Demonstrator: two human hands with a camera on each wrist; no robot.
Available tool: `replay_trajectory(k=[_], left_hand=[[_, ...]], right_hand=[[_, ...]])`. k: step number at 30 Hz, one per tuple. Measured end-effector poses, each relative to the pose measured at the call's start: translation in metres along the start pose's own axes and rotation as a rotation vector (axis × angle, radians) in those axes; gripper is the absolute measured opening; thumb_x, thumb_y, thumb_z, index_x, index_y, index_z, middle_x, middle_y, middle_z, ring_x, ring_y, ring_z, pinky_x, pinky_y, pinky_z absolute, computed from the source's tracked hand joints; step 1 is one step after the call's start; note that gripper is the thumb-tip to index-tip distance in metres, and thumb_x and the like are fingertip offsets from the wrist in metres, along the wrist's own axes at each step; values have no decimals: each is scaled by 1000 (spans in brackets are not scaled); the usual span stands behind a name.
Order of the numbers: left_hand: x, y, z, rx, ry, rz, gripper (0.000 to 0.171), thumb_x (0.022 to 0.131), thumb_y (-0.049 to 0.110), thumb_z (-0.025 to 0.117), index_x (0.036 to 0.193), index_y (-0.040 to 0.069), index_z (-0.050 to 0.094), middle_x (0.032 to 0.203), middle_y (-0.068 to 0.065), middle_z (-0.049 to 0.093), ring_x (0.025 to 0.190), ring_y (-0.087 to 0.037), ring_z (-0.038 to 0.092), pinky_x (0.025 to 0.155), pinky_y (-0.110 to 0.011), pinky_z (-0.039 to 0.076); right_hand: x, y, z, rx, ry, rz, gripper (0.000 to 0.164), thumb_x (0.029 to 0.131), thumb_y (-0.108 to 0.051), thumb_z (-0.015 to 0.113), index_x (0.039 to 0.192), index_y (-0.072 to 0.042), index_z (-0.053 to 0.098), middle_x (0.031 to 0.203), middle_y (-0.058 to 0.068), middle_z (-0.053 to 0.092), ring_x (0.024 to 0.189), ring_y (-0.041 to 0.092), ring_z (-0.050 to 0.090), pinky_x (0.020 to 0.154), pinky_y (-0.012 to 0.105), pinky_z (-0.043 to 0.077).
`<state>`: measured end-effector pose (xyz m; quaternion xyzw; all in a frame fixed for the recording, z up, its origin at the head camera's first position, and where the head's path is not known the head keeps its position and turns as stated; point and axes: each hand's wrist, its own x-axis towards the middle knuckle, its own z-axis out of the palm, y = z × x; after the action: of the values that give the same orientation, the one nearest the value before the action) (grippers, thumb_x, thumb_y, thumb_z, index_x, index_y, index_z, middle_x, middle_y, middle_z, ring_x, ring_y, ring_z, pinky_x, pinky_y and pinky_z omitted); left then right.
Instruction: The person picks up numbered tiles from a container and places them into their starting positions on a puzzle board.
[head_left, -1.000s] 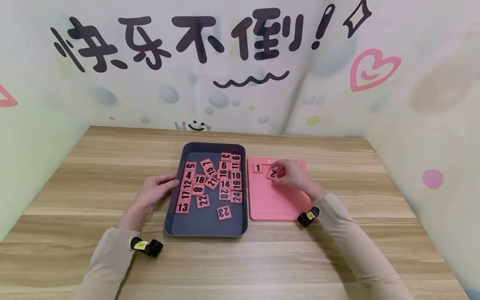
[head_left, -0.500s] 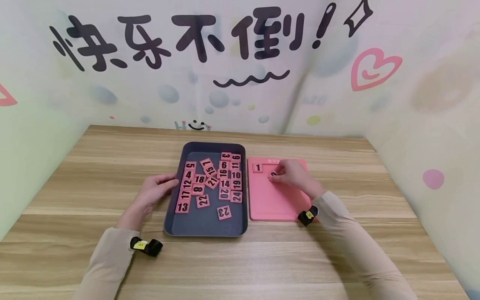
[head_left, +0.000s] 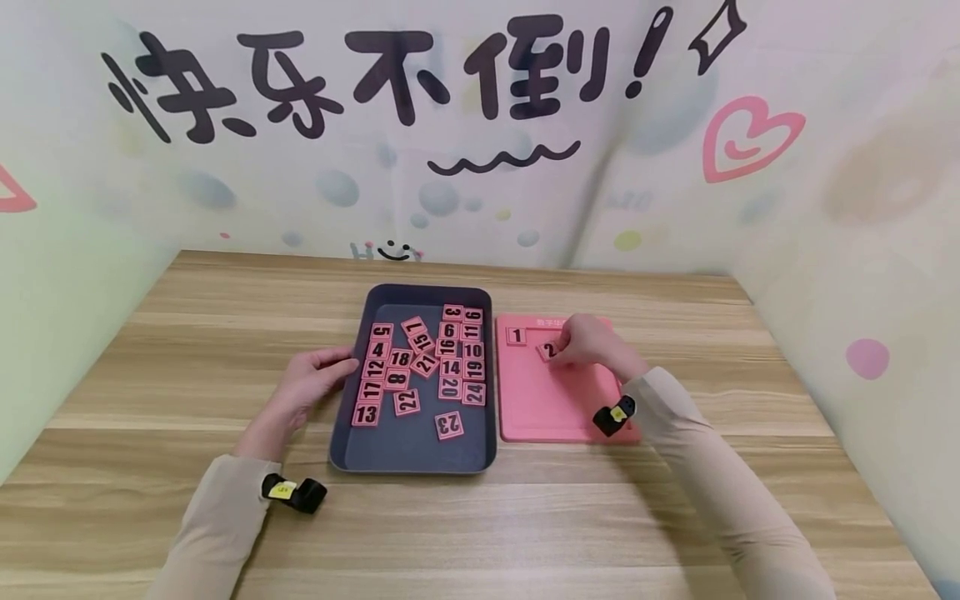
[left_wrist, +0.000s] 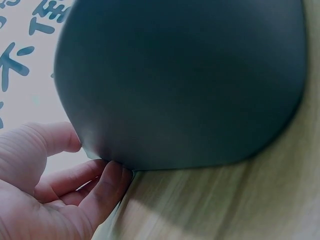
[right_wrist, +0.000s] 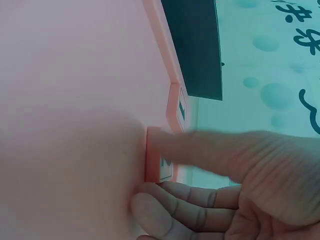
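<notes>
My left hand (head_left: 309, 382) grips the left rim of a dark grey tray (head_left: 408, 450); in the left wrist view, the thumb and fingers (left_wrist: 112, 177) close on its edge. Pink square number tiles lie in the tray, among them tile 13 (head_left: 366, 414) and tile 23 (head_left: 449, 425). To the tray's right is a pink puzzle board (head_left: 528, 408), with tile 1 (head_left: 516, 336) in its top left corner. Over the board, my right hand (head_left: 592, 342) pinches tile 2 (head_left: 547, 351), slightly tilted, just right of tile 1. In the right wrist view, the thumb (right_wrist: 200, 149) covers part of tile 2.
Tray and board stand side by side on a wood-grain table (head_left: 420, 533). A printed wall covering (head_left: 300, 192) rises behind the table and along both sides. Each wrist wears a black camera, the left one (head_left: 296, 492) close to the tray's lower left corner.
Tile 2 has been turned in my right hand's fingers, so its number now reads nearly upright. The right hand has shifted only slightly; the left hand and tray have stayed put.
</notes>
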<state>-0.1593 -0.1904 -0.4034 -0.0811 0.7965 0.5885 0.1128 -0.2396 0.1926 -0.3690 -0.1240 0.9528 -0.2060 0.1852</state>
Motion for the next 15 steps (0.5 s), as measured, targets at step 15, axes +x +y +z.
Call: replay_trajectory(k=[15], left_hand=[[0, -1, -1, -6, -7, 13, 47, 94, 18, 55, 133, -6, 47, 134, -24, 48, 115, -23, 50, 83, -17, 46]], right_hand=[[14, -7, 7, 39, 46, 49, 21, 83, -12, 71, 67, 0, 66, 56, 6, 62, 49, 13, 58, 49, 23, 48]])
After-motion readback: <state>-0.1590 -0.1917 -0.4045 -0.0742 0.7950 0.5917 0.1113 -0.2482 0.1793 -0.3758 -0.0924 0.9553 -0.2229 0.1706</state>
